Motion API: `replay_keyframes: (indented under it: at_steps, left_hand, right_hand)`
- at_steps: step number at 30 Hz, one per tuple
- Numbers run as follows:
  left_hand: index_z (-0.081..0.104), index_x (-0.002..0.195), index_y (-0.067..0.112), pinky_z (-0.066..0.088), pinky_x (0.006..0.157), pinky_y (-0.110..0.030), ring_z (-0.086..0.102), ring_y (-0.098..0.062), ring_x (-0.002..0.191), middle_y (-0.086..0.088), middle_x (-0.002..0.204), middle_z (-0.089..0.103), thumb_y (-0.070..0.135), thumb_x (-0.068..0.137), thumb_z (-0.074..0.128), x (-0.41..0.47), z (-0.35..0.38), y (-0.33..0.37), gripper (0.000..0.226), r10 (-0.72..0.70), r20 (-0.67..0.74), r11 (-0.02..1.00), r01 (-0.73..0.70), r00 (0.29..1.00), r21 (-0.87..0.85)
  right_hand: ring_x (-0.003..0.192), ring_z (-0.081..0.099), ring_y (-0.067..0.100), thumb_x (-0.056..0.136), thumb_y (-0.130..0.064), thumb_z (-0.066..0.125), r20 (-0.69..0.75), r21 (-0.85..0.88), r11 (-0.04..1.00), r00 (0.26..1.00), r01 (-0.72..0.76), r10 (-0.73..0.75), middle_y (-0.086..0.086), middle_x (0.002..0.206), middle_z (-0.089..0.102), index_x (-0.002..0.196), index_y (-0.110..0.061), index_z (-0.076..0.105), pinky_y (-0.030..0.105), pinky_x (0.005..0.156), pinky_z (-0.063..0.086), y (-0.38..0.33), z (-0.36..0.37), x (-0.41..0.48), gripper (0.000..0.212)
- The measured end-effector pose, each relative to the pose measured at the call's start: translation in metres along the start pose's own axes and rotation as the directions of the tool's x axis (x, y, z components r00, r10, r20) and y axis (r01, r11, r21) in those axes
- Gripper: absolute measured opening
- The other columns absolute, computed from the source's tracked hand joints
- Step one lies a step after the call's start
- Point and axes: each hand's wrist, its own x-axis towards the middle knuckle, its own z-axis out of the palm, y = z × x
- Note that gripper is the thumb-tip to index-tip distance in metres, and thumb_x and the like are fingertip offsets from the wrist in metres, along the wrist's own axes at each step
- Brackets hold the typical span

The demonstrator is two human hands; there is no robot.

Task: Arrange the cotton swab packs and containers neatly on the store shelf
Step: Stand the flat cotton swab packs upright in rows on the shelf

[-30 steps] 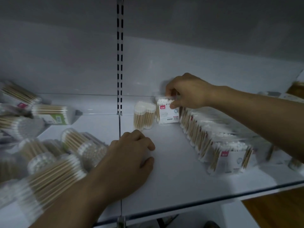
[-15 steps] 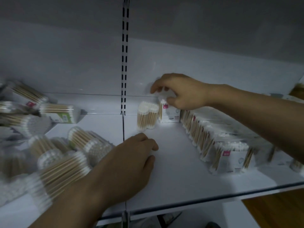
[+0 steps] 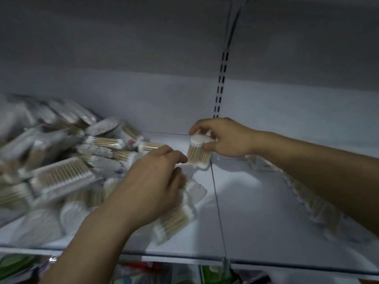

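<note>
Your right grip (image 3: 227, 138) pinches a swab container (image 3: 200, 152) at the back of the shelf (image 3: 246, 212). Your left grip (image 3: 151, 181) covers a pack (image 3: 176, 220); I cannot tell whether it is grasping it. One row (image 3: 307, 201) stands on the right. The pile (image 3: 61, 171) on the left lies unsorted. Judgement: most of the work is left.

A: What covered the arms?
B: Bare skin only. The left grip (image 3: 151, 181) and right grip (image 3: 225, 138) were bare, and so were the left forearm (image 3: 88, 238) and right forearm (image 3: 311, 160), as far as they showed.
A: Finger details?
B: Too blurred to tell.
</note>
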Motion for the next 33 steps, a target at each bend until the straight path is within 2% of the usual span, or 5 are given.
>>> replay_keyframes:
  at_steps: [5,11,23,28,33]
  left_hand:
    - [0.067,0.125,0.022,0.052,0.091,-0.042,0.062,-0.024,0.113,0.003,0.122,0.064,0.02,0.098,0.052,-0.014,-0.02,-0.019,0.031,-0.099,-0.075,0.992,0.104,0.992,0.067]
    - [0.067,0.125,0.024,0.052,0.091,-0.048,0.062,-0.023,0.108,0.004,0.12,0.062,0.025,0.097,0.049,-0.029,-0.038,-0.036,0.033,-0.208,-0.189,0.971,0.226,0.96,0.081]
    - [0.069,0.112,0.026,0.052,0.082,-0.042,0.061,-0.02,0.098,0.007,0.106,0.062,0.018,0.089,0.049,-0.048,-0.06,-0.071,0.031,-0.337,-0.48,0.934,0.353,0.81,-0.062]
    - [0.061,0.127,0.027,0.054,0.089,-0.036,0.058,-0.004,0.108,0.013,0.12,0.059,0.01,0.098,0.047,-0.05,-0.062,-0.074,0.037,-0.331,-0.596,0.944,0.244,0.732,-0.224]
    - [0.044,0.149,0.022,0.052,0.095,-0.026,0.057,-0.002,0.12,0.012,0.131,0.058,0.034,0.099,0.062,-0.051,-0.066,-0.07,0.054,-0.363,-0.63,0.926,0.194,0.686,-0.323]
  right_hand:
    - [0.087,0.053,-0.002,0.089,-0.03,0.076,0.057,0.017,1.0,0.998,-0.01,0.009,-0.002,0.122,0.062,0.133,-0.028,0.057,0.018,0.08,0.041,-0.012,0.018,0.009,0.049]
    - [0.124,0.051,0.014,0.093,-0.049,0.064,-0.057,-0.04,0.996,0.995,0.081,-0.084,-0.001,0.135,0.055,0.136,-0.032,0.053,0.033,0.102,0.043,-0.043,0.01,0.025,0.048]
    - [0.111,0.053,0.025,0.082,-0.011,0.064,-0.2,-0.183,0.936,0.92,0.302,-0.336,-0.002,0.115,0.066,0.117,-0.031,0.064,0.04,0.086,0.047,-0.127,0.057,0.156,0.04]
    - [0.103,0.059,0.023,0.088,-0.02,0.065,-0.357,0.073,0.92,0.871,0.386,-0.337,0.001,0.11,0.067,0.116,-0.02,0.065,0.031,0.083,0.045,-0.119,0.036,0.139,0.028]
    - [0.095,0.07,0.022,0.093,-0.006,0.07,-0.141,0.532,0.693,0.858,0.487,-0.494,0.01,0.104,0.071,0.115,-0.004,0.066,0.031,0.079,0.057,-0.148,0.007,0.101,0.023]
